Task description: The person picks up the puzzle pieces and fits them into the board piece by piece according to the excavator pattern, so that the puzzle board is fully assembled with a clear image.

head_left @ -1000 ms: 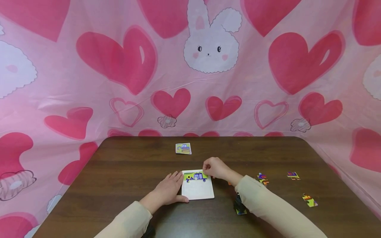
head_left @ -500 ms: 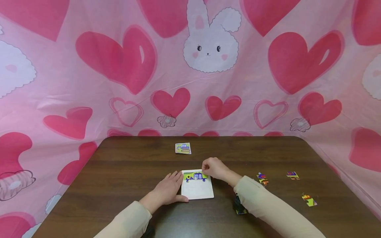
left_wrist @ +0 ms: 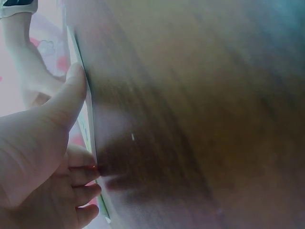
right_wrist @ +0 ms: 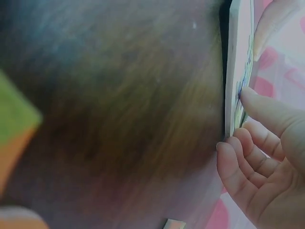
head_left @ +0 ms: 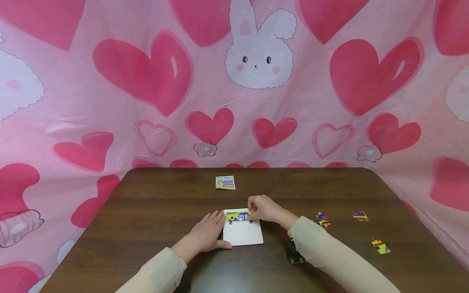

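A white puzzle tray (head_left: 243, 236) lies flat on the table. Across its far end runs a strip of fitted jigsaw pieces (head_left: 237, 218), green with a purple-blue vehicle. My left hand (head_left: 208, 232) rests along the tray's left side, fingers extended and thumb at the near left corner. At the far right corner is my right hand (head_left: 265, 208), which hides part of the strip there. In the right wrist view its thumb (right_wrist: 259, 105) touches the face of the pieces, apart from the index finger; the other fingers bend loosely beside the tray's edge.
A square picture card (head_left: 225, 182) of a vehicle lies beyond the tray. Loose jigsaw pieces lie to the right, among them a purple striped one (head_left: 360, 216), a red-and-green one (head_left: 382, 246) and a cluster (head_left: 323, 219). Another piece (head_left: 297, 260) is partly under the right wrist.
My right hand has shifted slightly left, and its thumb has come down over the strip, apart from the index finger. The left hand and the tray have stayed put.
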Available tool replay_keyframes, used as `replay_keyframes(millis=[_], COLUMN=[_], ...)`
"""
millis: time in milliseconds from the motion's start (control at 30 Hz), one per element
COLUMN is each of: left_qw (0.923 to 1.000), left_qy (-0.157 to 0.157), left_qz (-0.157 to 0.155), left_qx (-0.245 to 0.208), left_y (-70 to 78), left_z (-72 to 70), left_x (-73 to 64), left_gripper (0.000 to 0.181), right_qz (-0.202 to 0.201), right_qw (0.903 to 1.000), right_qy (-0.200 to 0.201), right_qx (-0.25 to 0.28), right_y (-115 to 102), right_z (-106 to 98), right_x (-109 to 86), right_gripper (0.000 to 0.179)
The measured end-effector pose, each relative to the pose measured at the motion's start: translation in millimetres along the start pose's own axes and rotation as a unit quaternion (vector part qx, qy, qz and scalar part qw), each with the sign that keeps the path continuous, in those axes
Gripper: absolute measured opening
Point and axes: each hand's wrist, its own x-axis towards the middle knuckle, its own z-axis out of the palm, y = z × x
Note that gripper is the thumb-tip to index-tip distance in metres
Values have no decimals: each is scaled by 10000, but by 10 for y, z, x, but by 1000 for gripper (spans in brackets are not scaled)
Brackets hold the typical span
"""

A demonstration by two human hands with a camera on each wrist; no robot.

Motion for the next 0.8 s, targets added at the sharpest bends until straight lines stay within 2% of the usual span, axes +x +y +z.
replay_keyframes(millis=[133,300,567,800], left_qw=[10000,9999,9999,9998], left_qy=[-1,-19,-28,-22], left_qz=[-11,-37,-56,-69], left_qx=[-55,-130,-146,-189], left_y=[2,12,12,19], left_z=[0,2,0,-21], left_x=[-2,-8,-12,-31], left_gripper=[91,91,91,90], right_qz=[-9,-99,-325,-282], right_qw=[9999,9981,9943,9960], right_qy=[86,362,654,445], right_qx=[133,494,778,721], right_y=[16,48,219,462], right_z=[-41,-225,-499,-528], right_x=[-6,-83,-372,-635], right_gripper=[23,18,24,24])
